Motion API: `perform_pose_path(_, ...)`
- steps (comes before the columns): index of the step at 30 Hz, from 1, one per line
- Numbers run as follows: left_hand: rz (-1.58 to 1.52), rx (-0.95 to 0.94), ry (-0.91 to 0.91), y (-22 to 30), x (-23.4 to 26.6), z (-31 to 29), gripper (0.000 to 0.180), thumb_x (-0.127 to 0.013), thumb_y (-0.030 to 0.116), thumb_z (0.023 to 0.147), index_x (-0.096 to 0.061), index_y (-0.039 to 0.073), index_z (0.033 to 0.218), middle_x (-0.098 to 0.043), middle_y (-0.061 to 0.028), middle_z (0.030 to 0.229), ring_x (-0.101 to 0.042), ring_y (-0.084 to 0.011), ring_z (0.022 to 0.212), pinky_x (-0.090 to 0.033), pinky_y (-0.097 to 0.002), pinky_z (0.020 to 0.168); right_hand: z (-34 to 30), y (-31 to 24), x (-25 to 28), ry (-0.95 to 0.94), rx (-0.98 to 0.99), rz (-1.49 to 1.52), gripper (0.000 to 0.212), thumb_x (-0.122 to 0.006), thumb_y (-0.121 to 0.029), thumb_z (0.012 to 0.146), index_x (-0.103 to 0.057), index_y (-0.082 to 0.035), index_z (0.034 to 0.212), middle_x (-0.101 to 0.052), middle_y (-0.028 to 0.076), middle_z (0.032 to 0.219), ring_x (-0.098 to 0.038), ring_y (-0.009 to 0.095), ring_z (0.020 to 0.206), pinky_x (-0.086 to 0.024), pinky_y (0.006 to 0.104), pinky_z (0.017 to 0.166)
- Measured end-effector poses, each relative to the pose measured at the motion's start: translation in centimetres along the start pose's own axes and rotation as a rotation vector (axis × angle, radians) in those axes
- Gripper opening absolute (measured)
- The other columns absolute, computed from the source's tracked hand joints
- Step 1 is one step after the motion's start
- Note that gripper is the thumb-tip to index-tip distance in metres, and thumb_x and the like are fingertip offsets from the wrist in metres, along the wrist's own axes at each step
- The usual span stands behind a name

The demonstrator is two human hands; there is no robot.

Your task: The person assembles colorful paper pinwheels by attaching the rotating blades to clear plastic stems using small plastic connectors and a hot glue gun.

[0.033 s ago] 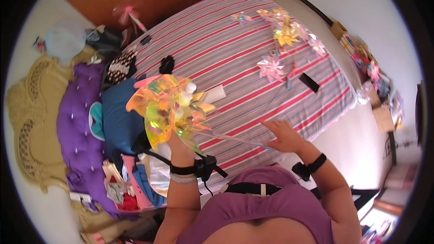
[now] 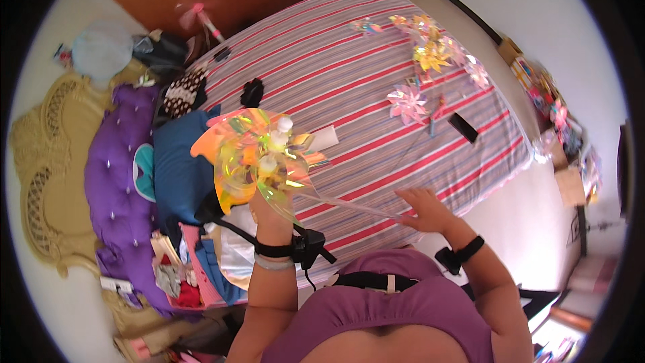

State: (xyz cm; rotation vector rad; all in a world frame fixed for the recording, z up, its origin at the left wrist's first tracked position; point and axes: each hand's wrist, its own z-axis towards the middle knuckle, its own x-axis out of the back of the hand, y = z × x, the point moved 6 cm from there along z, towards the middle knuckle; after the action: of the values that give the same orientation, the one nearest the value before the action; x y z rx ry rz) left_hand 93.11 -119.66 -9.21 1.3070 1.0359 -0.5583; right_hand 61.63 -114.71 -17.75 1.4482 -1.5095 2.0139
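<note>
A large iridescent yellow-orange pinwheel (image 2: 235, 171) with white hub pieces (image 2: 279, 133) is held above the bed at centre left. My left hand (image 2: 270, 210) is under and behind its film blades and grips it near the head, with most of the fingers hidden. The pinwheel's thin clear stick (image 2: 349, 206) slants right, and its end meets the thumb side of my right hand (image 2: 430, 210). That hand's fingers are stretched out and apart. Black straps with small devices circle both wrists.
Several finished pinwheels (image 2: 430, 54) and a pink one (image 2: 406, 103) lie far right on the striped bed (image 2: 309, 54). A black phone (image 2: 463, 128), a white card (image 2: 324, 137) and a black scrunchie (image 2: 252, 93) lie there too. Left are a blue pillow (image 2: 178, 161) and purple cushioned headboard (image 2: 111, 154).
The pinwheel's blades have turned and shifted slightly, showing the white hub pieces more clearly. My right hand is a little farther right, its fingers still spread. The whole view has shifted slightly.
</note>
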Motion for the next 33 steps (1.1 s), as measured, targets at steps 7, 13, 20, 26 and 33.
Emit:
perform_pose_path(7,0.799,-0.103,0.209,3.5,1.7,0.1,0.047,-0.050,0.029,0.092,-0.037,0.014,0.134,-0.049,-0.0051,0.126,-0.045,-0.0184,0.117,-0.035,-0.0334,0.095,-3.8,5.1,-2.6,-0.051,-0.467,0.414,0.031,-0.069,-0.031,0.077,-0.058,-0.001,0.080,-0.055,0.010,0.062,-0.053,0.023,0.059,-0.041,0.0346,0.055)
perform_pose_path(13,1.040,-0.412,-0.792,0.1,-20.9,-10.0,0.059,-0.053,0.017,0.086,-0.026,0.000,0.136,-0.050,-0.0216,0.121,-0.056,-0.0283,0.101,-0.045,-0.0340,0.083,-5.8,20.6,0.6,0.297,-0.723,0.286,0.027,-0.065,-0.025,0.077,-0.057,0.001,0.080,-0.056,0.015,0.063,-0.054,0.026,0.060,-0.040,0.0395,0.057)
perform_pose_path(20,0.759,-0.359,-0.793,-6.8,-26.9,-8.9,0.050,-0.058,0.016,0.083,-0.036,0.012,0.128,-0.054,-0.0154,0.111,-0.058,-0.0289,0.097,-0.044,-0.0419,0.083,-5.4,34.5,2.3,0.476,-1.100,0.340,0.014,-0.054,-0.011,0.071,-0.055,0.000,0.080,-0.053,0.009,0.060,-0.052,0.021,0.047,-0.040,0.0360,0.040)
perform_pose_path(26,0.655,-0.381,-0.550,-10.4,-27.7,-5.6,0.045,-0.063,0.015,0.081,-0.043,0.023,0.121,-0.058,-0.0101,0.103,-0.060,-0.0295,0.095,-0.044,-0.0486,0.083,3.2,37.8,6.9,0.386,-1.094,0.041,0.034,-0.049,-0.015,0.073,-0.055,0.006,0.100,-0.056,0.030,0.105,-0.051,0.045,0.104,-0.041,0.0486,0.087)
perform_pose_path(33,0.638,-0.407,-0.638,-13.1,-29.0,-3.7,0.042,-0.063,0.010,0.079,-0.051,0.030,0.114,-0.057,-0.0072,0.109,-0.059,-0.0347,0.097,-0.042,-0.0594,0.085,14.4,45.4,11.0,0.319,-1.020,0.298,0.043,-0.049,-0.012,0.073,-0.050,0.003,0.114,-0.054,0.032,0.110,-0.052,0.046,0.103,-0.042,0.0501,0.087)
